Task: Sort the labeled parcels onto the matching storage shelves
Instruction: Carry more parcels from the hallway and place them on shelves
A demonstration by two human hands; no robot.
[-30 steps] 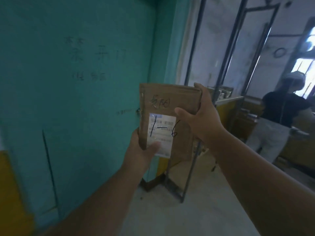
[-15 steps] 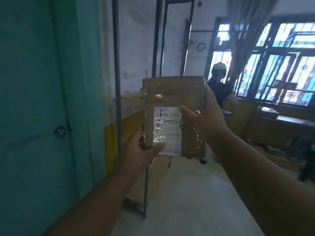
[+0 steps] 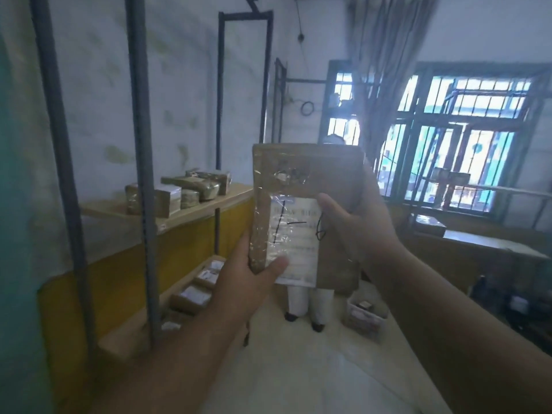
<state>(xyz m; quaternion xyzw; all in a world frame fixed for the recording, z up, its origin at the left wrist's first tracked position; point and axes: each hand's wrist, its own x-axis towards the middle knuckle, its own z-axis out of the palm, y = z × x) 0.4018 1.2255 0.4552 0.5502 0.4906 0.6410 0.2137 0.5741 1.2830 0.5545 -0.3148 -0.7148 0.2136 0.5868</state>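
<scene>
We hold the taped parcel (image 3: 307, 186) upright: our left hand (image 3: 248, 282) pinches its near-left corner, our right hand (image 3: 355, 225) grips its right edge.

The parcel (image 3: 307, 186) is brown cardboard under glossy clear tape, with a white label (image 3: 294, 243) marked in black pen. At nine o'clock, the wall (image 3: 179, 85) is off-white with greenish blotches above a yellow band (image 3: 191, 243). The rack posts (image 3: 140, 144) are dark grey; its shelves (image 3: 209, 204) are tan, holding brown packets (image 3: 191, 189). At two o'clock, the window frames (image 3: 418, 138) are dark green.
</scene>
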